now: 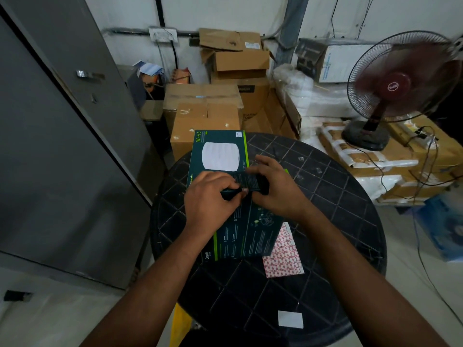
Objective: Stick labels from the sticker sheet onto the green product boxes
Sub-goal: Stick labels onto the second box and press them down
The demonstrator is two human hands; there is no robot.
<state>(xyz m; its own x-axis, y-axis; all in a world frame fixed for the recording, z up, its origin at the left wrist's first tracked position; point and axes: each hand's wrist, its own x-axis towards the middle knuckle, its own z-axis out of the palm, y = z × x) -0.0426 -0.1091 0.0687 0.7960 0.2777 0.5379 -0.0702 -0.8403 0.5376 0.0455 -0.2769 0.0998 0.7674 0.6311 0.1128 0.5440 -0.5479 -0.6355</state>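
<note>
A red-and-white sticker sheet lies on the round black counter, its far end under a dark green product box. Both hands' grips, left and right, pinch that box's far edge. Beyond lies a second green box.

Near half of round black table lies bare except a white card by the front rim; right side also open. Two green boxes and sticker sheet crowd the centre-left. Stacked cartons wall off the far edge, standing fan the far right.
</note>
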